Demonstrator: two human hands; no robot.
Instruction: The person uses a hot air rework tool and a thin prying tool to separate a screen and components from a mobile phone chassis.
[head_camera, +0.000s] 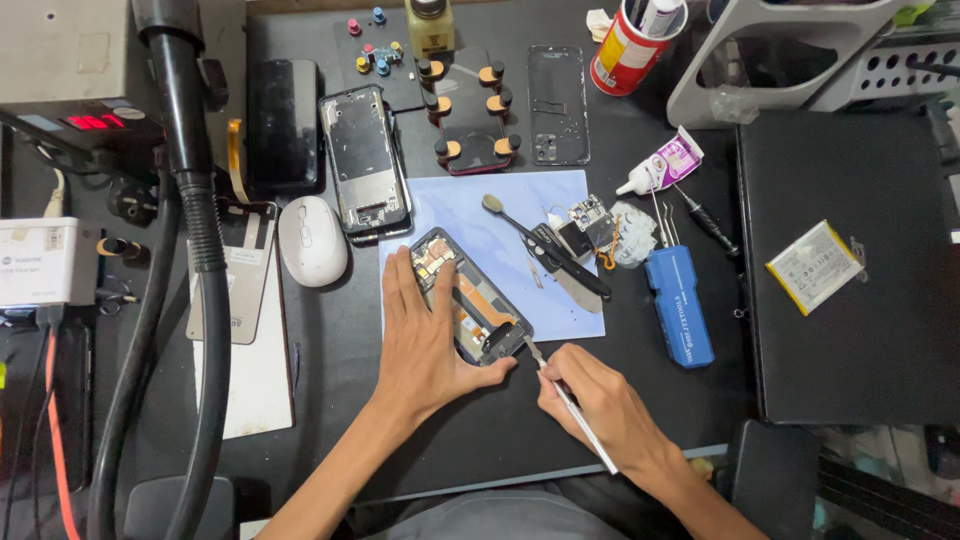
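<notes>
My bench is a dark work table (640, 400). On it lies a pale blue mat (520, 215), and beside that a white mouse (312, 240), a bare phone frame (365, 165) and a black phone (284, 122). A clear back cover (558, 103) and a red cup (632, 45) sit further back. To the right lie a blue tool case (680, 305), a glue tube (662, 162) and a black board (850, 270).
</notes>
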